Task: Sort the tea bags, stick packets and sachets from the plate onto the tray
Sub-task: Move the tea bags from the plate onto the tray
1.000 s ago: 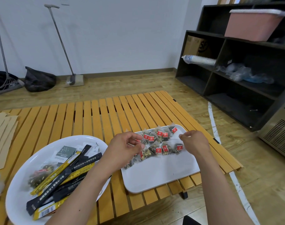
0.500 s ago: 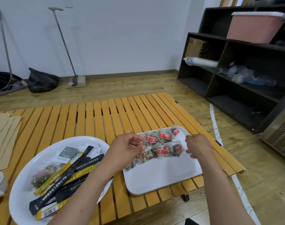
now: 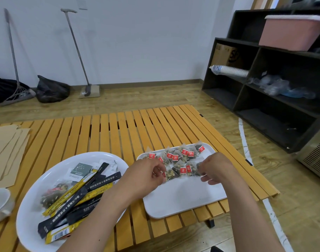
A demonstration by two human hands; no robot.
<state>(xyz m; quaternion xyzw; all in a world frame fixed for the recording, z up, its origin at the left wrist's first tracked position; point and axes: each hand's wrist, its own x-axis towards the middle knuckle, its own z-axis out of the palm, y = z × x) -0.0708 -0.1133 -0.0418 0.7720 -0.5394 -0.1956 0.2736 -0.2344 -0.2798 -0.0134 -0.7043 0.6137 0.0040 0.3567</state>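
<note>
1. Left hand [image 3: 146, 176]: over the near-left part of the tray, fingers curled inward at the tea bags in the front row; whether it pinched one could not be told.
2. Right hand [image 3: 216, 167]: over the tray's right side, fingers curled at the right end of the front row, a thin white string [image 3: 195, 176] showing just beside the fingertips; what it held could not be told.
3. Tray [image 3: 182, 199]: white, rectangular, on the right of the tabletop [image 3: 119, 131]; near half bare.
4. Tea bags [image 3: 184, 153]: clear pyramid bags with red tags, laid in two rows across the tray's far half; the bags touching or overlapping.
5. Plate [image 3: 37, 193]: white, round, left of the tray and apart from it; partly under the left forearm.
6. Stick packets [image 3: 79, 195]: black and yellow, piled crosswise on the plate; one more tea bag [image 3: 51, 195] beneath them at the left.
7. Sachets [image 3: 81, 170]: flat, white and dark green, at the plate's far side.
8. Cup [image 3: 0, 204]: white, at the left edge of the tabletop; brown paper sheets [image 3: 4, 148] beyond it.
</note>
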